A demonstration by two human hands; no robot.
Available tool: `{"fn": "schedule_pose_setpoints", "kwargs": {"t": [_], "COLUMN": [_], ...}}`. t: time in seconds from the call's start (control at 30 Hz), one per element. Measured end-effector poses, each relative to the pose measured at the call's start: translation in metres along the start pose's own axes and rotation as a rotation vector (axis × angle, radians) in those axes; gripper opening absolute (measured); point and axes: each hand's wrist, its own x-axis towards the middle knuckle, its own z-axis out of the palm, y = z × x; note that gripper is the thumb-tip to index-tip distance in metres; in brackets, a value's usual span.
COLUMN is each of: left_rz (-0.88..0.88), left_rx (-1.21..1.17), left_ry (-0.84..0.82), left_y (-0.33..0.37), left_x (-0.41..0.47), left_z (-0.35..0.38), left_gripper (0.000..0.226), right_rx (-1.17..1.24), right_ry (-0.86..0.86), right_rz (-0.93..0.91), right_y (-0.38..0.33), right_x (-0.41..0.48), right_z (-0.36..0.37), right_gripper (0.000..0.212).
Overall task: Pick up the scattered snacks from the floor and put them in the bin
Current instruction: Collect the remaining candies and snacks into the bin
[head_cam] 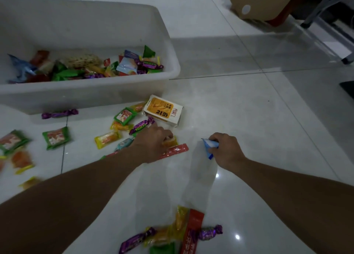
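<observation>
White glossy floor tiles (pixel 249 110) are seen from above, strewn with wrapped snacks (pixel 107 138). A white plastic bin (pixel 76 98) is set on the floor at the upper left, already partly filled with mixed wrappers (pixel 126 66) along its near side. The left hand (pixel 153 140) is lowered to the floor just in front of the bin, its fingers curled down around an orange packet (pixel 171 142). A red stick packet (pixel 178 150) is laid just beside it, partly covered by the wrist. The right hand (pixel 224 148) is held a little to the right, apart from the left, and a blue-and-white packet (pixel 210 145) is pinched between its thumb and curled fingers. Between the left hand and the bin, a yellow-and-white box (pixel 164 110), a purple candy (pixel 141 127) and a green packet (pixel 125 115) are crowded together. More green and yellow wrappers are scattered to the left, blurred at the edge. Another cluster, with a second red stick (pixel 192 229), is found nearest the camera, between the forearms. A brown cardboard piece (pixel 264 2) is seen at the top right
</observation>
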Motion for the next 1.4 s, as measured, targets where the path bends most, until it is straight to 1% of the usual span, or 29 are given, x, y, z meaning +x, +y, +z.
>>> {"fn": "schedule_pose_setpoints", "kwargs": {"t": [0.13,0.23,0.3,0.37,0.5,0.57,0.63,0.73,0.83,0.87,0.93,1.0,1.07,1.23,1.3,1.4], "left_rz": [-0.025,-0.044,-0.082,-0.117,-0.194,-0.231,-0.255,-0.293,-0.303,-0.324,-0.377,-0.478,-0.534,-0.569,-0.587,-0.621], "left_rx": [-0.026,-0.002,-0.008,-0.063,-0.346,-0.401,-0.454,-0.576,-0.572,-0.587,-0.718,-0.689,-0.645,-0.578,-0.594,-0.631], "left_ry": [0.042,0.06,0.073,0.105,0.264,0.369,0.439,0.542,0.601,0.632,0.742,0.838,0.886,0.931,0.953,0.931], "left_y": [0.004,0.005,0.005,0.007,0.017,0.023,0.028,0.03,0.029,0.027,0.018,-0.002,-0.019,-0.054,-0.071,-0.094], "left_x": [-0.002,-0.004,-0.005,-0.006,-0.007,-0.007,-0.006,-0.008,-0.013,-0.017,-0.021,-0.028,-0.04,-0.069,-0.076,-0.078], "left_z": [-0.001,-0.003,-0.003,-0.004,-0.013,-0.019,-0.027,-0.05,-0.089,-0.105,-0.136,-0.164,-0.189,-0.224,-0.228,-0.225], "left_gripper": [0.028,0.024,0.025,0.024,0.019,0.015,0.014,0.015,0.014,0.016,0.026,0.03,0.028,0.012,0.013,0.02], "right_rx": [0.025,0.059,0.077,0.086,0.103,0.118,0.156,0.195,0.256,0.276,0.324,0.375,0.414,0.444,0.428,0.384], "right_ry": [0.075,0.153,0.18,0.187,0.182,0.19,0.218,0.3,0.354,0.363,0.375,0.375,0.361,0.298,0.292,0.267], "right_rz": [-0.067,-0.13,-0.148,-0.163,-0.183,-0.201,-0.229,-0.298,-0.357,-0.375,-0.393,-0.391,-0.386,-0.459,-0.486,-0.507], "right_y": [-0.002,-0.005,-0.007,-0.01,-0.022,-0.03,-0.041,-0.067,-0.104,-0.118,-0.149,-0.181,-0.211,-0.264,-0.279,-0.294], "right_x": [0.006,0.014,0.018,0.021,0.025,0.029,0.034,0.046,0.06,0.065,0.072,0.077,0.077,0.077,0.08,0.084], "right_z": [-0.009,-0.017,-0.02,-0.022,-0.029,-0.033,-0.039,-0.047,-0.054,-0.057,-0.058,-0.055,-0.048,-0.025,-0.021,-0.014], "right_gripper": [0.007,0.001,0.002,0.002,0.006,0.007,0.008,0.016,0.022,0.022,0.022,0.022,0.024,0.023,0.022,0.022]}}
